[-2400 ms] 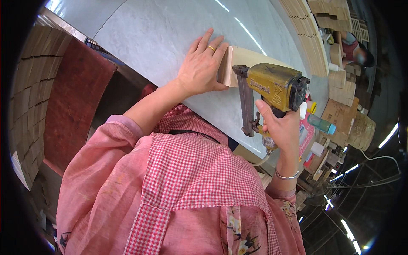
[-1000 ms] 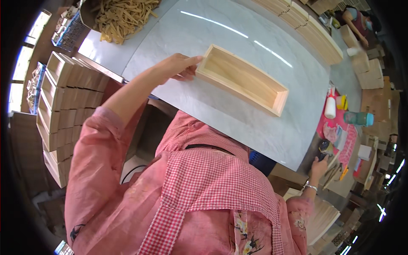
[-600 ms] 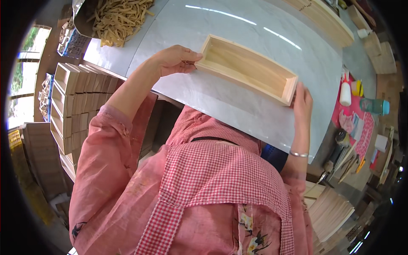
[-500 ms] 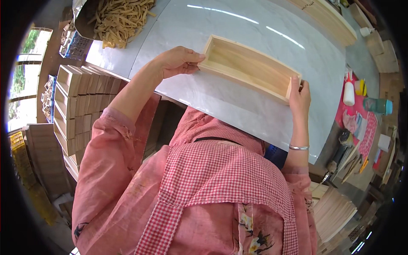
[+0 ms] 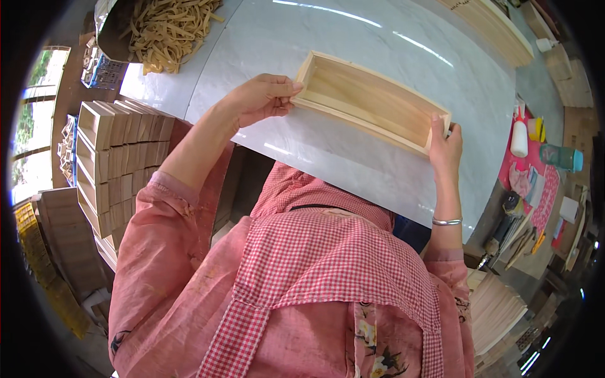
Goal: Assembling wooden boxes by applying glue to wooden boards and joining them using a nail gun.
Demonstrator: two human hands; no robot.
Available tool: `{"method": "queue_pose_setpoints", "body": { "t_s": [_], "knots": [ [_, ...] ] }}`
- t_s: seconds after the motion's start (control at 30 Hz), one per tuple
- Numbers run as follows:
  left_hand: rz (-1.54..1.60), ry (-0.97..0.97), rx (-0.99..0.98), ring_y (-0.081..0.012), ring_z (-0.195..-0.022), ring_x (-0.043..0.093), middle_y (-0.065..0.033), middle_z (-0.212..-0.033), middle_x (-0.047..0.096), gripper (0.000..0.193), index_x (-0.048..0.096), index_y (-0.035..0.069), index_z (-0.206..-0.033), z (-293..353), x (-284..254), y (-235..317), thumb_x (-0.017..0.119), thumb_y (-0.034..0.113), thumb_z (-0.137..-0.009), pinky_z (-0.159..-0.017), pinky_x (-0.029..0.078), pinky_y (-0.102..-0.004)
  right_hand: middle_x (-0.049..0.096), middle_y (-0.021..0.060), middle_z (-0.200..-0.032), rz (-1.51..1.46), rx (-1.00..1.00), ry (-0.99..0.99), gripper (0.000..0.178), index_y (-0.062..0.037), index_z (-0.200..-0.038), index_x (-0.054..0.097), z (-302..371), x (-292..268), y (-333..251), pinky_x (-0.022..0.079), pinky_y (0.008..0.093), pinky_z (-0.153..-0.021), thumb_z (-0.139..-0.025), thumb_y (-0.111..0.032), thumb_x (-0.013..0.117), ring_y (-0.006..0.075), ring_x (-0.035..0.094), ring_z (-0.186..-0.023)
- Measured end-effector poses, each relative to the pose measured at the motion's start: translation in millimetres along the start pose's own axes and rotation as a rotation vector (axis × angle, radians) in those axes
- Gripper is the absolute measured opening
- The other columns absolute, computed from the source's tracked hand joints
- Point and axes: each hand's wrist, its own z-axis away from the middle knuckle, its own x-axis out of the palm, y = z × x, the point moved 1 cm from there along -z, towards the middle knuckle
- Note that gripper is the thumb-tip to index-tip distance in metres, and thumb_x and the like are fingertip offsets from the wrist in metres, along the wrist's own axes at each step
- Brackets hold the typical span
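Observation:
A long, shallow wooden box (image 5: 365, 101) of pale wood, open at the top, lies between my two hands above the glossy grey-white tabletop (image 5: 265, 44). My left hand (image 5: 271, 97) pinches its left end, thumb on the upper rim and fingers curled below. At the other end my right hand (image 5: 445, 145) grips the short wall, with the thumb over the rim inside and the fingers outside. The box's inside is bare wood. Whether its underside touches the tabletop cannot be made out.
A bag of tan rubber-band-like strips (image 5: 170, 31) spills at the far left. Stacked wooden boxes (image 5: 120, 151) stand left of the table. Long boards (image 5: 488, 28) lie at the far right. A white bottle (image 5: 519, 138), yellow tape (image 5: 537, 130) and a teal jar (image 5: 561, 157) sit right.
The box stays between both hands with almost the same tilt. The surroundings have shifted slightly in the picture; neither hand has let go.

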Motion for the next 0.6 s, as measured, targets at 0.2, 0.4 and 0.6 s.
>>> {"method": "queue_pose_setpoints", "body": {
  "t_s": [0.2, 0.4, 0.6],
  "knots": [
    [-0.026, 0.079, 0.024, -0.0119, -0.080, 0.060, -0.0054, -0.087, 0.062, 0.025, 0.066, 0.004, -0.094, 7.2, 17.5, 2.5, 0.072, 0.028, -0.096, -0.075, 0.051, -0.0239, 0.064, 0.0168, -0.093, 0.019, 0.024, -0.005, 0.054, 0.0030, -0.111, 0.052, 2.6, -2.1, -2.9, 0.053, 0.0369, -0.066, -0.097, -0.049, 0.061, 0.0241, 0.061, -0.071],
    [-0.126, 0.064, 0.027, -0.0145, -0.086, 0.062, -0.0102, -0.095, 0.062, 0.036, 0.066, -0.001, -0.110, 10.1, 7.3, -2.0, 0.071, 0.032, -0.097, -0.077, 0.053, -0.0250, 0.063, 0.0144, -0.086, 0.003, -0.091, -0.058, 0.056, 0.0006, -0.106, 0.053, -9.2, -5.3, 15.8, 0.051, 0.0373, -0.066, -0.099, -0.055, 0.054, 0.0246, 0.060, -0.070],
    [-0.702, 0.406, 0.491, -0.0249, -0.093, 0.065, -0.0136, -0.113, 0.065, 0.048, 0.061, -0.001, -0.125, 1.1, 22.5, -1.7, 0.073, 0.032, -0.093, -0.088, 0.053, -0.0353, 0.054, 0.0028, -0.065, -0.298, 0.008, -0.068, 0.057, 0.0018, -0.098, 0.063, 13.8, -35.0, 11.9, 0.041, 0.0258, -0.052, -0.104, -0.052, 0.048, 0.0132, 0.048, -0.052]
  ]
}}
